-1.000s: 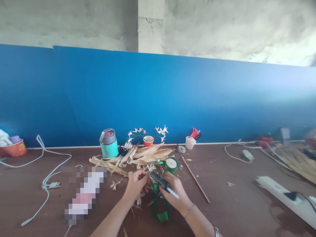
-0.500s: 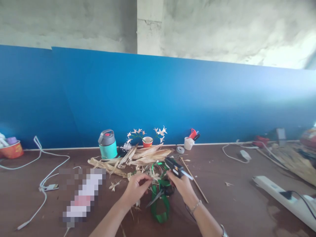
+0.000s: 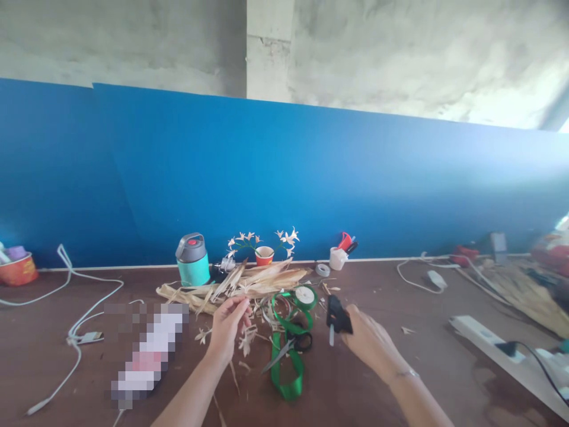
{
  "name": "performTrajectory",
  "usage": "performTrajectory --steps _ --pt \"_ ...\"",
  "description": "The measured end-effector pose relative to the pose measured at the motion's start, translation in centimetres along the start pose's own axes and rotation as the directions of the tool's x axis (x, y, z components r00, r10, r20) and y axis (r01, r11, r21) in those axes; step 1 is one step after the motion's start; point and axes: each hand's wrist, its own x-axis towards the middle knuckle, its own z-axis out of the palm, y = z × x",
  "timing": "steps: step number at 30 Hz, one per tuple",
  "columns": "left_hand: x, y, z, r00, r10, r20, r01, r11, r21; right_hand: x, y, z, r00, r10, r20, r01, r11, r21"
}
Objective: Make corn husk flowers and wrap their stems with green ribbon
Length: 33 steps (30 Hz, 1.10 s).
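My right hand grips a black glue gun, a pale glue stick jutting from it, right of the green ribbon. My left hand is closed in a pinch over the dry husks; what it pinches is too small to name. Between the hands lie a green ribbon, its spool and scissors. A pale husk flower rests beside my left hand. Behind the husks, flowers on green stems stand by a red cup.
A turquoise flask stands behind at left. A white cup with pens and a tape roll are at the back. White cables lie left, a power strip right. A blue partition rises behind.
My right hand has moved right with the glue gun, away from the ribbon, uncovering the spool. My left hand has drawn left and up, and the hands are farther apart.
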Motion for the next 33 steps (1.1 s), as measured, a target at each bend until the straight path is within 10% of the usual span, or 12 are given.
performTrajectory --steps 10,14,18,23,27,29,33 --pt "-0.5 0.3 0.6 0.998 -0.029 0.056 0.027 0.999 0.027 -0.1 0.6 0.3 0.981 0.192 0.022 -0.182 0.958 -0.22" --pt "-0.5 0.1 0.5 0.998 -0.039 0.05 0.038 0.999 0.024 0.2 -4.3 -1.0 0.993 -0.072 -0.096 0.072 0.997 -0.008" --pt "-0.3 -0.3 0.1 0.998 -0.028 0.052 0.027 0.999 0.026 -0.5 -8.4 -0.3 0.861 -0.506 0.057 0.478 0.842 0.25" --pt "-0.2 -0.2 0.1 0.998 0.012 0.069 -0.014 1.0 0.028 -2.3 -8.7 1.8 0.745 -0.624 0.237 0.578 0.781 0.239" --pt "-0.4 0.1 0.3 0.999 -0.014 0.041 0.013 1.0 0.009 0.2 -8.7 -0.1 0.816 -0.561 0.142 0.413 0.736 0.536" --pt "-0.4 0.1 0.3 0.999 -0.023 0.031 0.023 1.0 -0.01 2.4 -8.9 -2.6 0.897 -0.436 0.073 0.237 0.613 0.754" --pt "-0.2 -0.2 0.1 1.0 -0.004 0.024 0.005 0.999 -0.039 5.4 -9.4 -8.4 0.933 -0.275 -0.234 0.247 0.013 0.969"
